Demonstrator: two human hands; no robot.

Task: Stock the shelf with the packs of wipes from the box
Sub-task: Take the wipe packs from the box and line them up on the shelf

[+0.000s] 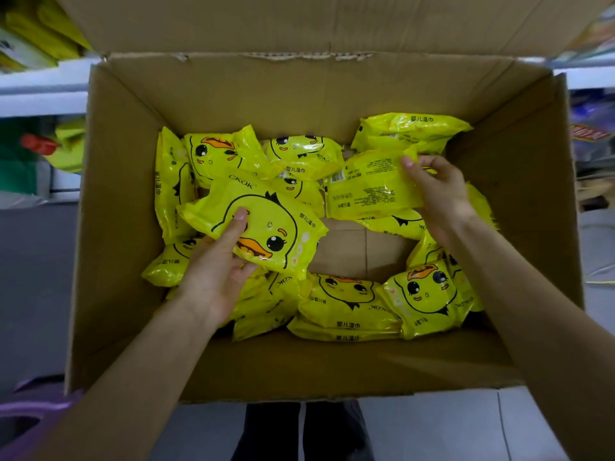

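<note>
A large open cardboard box [139, 134] fills the view, with several yellow duck-print packs of wipes lying loose around a bare patch of its bottom [352, 247]. My left hand [216, 267] grips one pack face-up [266, 224], thumb on top and fingers under its near edge. My right hand [439, 197] holds a second pack back-side-up [369, 188], thumb on its upper right corner. Both held packs are inside the box, lifted slightly above the others.
White shelf edges [43, 84] run behind the box on the left, with yellow and green goods above and below. More shelving with packaged goods [592, 128] shows at the right. A purple object [26, 417] sits at lower left; pale floor tiles [449, 430] lie below.
</note>
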